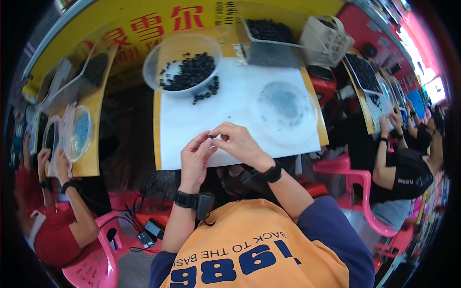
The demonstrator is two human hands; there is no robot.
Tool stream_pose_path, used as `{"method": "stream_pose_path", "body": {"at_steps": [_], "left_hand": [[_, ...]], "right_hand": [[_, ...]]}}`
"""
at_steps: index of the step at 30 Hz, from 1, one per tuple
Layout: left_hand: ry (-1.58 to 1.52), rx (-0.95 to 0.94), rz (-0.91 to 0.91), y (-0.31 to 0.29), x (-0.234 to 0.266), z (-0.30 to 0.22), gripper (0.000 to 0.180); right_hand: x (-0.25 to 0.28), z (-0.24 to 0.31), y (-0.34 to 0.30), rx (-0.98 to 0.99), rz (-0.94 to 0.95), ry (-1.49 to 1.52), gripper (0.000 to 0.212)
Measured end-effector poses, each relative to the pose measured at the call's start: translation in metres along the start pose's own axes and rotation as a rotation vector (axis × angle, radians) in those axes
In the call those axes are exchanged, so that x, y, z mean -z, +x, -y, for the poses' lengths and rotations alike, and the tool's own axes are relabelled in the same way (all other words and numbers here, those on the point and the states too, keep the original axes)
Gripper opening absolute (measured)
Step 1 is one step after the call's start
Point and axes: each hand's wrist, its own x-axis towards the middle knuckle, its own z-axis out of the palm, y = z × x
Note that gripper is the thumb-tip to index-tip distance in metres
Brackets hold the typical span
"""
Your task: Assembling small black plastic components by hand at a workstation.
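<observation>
Left hand (194,158) and right hand (238,142) pinch one small black bead (210,137) between narrowed fingertips; steady it low over the white mat (240,96); squeeze lightly.

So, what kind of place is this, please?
Probably a small hand-assembly workshop. Both hands, left hand and right hand, pinch one small black part over a white mat; a clear bowl of black parts stands ahead, and other workers sit at similar tables.

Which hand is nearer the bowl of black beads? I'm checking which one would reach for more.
Left. The left hand lies below the bowl, on its side of the white sheet. The right hand is farther right, toward the flat clear dish.
</observation>
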Motion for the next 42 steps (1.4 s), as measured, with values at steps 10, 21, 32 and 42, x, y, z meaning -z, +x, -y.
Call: {"method": "stream_pose_path", "body": {"at_steps": [10, 21, 32, 42], "left_hand": [[0.104, 0.068, -0.055, -0.006, 0.015, 0.013, 0.022], [0.091, 0.086, -0.011, -0.005, 0.020, 0.014, 0.024], [0.106, 0.095, 0.005, -0.006, 0.019, 0.011, 0.024], [0.113, 0.088, 0.002, -0.007, 0.019, 0.012, 0.024]], "right_hand": [[0.072, -0.037, -0.037, 0.061, -0.304, -0.288, 0.016], [0.112, -0.102, -0.006, 0.144, -0.223, -0.544, 0.013], [0.114, -0.093, -0.006, 0.075, -0.194, -0.469, 0.011], [0.116, -0.089, 0.000, 0.054, -0.110, -0.490, 0.011]]}}
